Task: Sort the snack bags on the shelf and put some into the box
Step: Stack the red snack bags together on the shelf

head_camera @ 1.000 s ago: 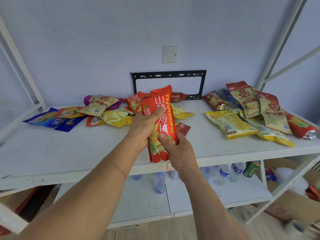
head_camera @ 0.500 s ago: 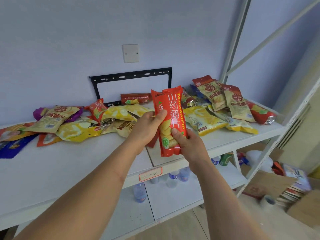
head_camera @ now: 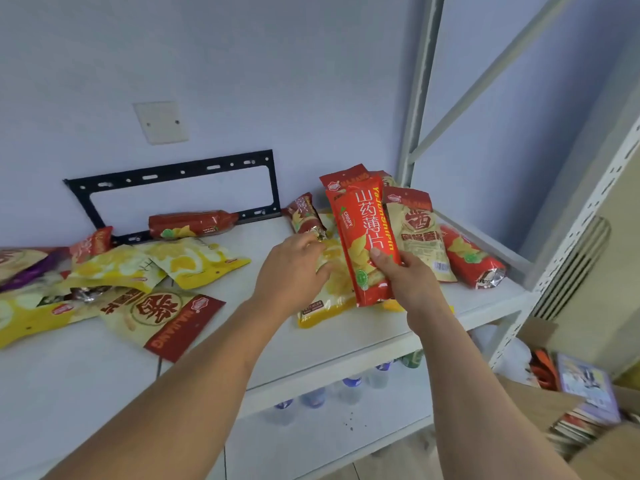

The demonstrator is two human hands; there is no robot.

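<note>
Left hand [head_camera: 294,268] off red bag [head_camera: 363,244] (right-held).

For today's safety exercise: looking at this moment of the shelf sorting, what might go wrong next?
The right hand pinches the tall red bag only near its lower end, so it could tip or slip. The left hand reaches onto the yellow bag near the shelf edge and might nudge it off.

Both arms outstretched, right hand [head_camera: 412,282] fingers [head_camera: 379,255] gripping.
</note>
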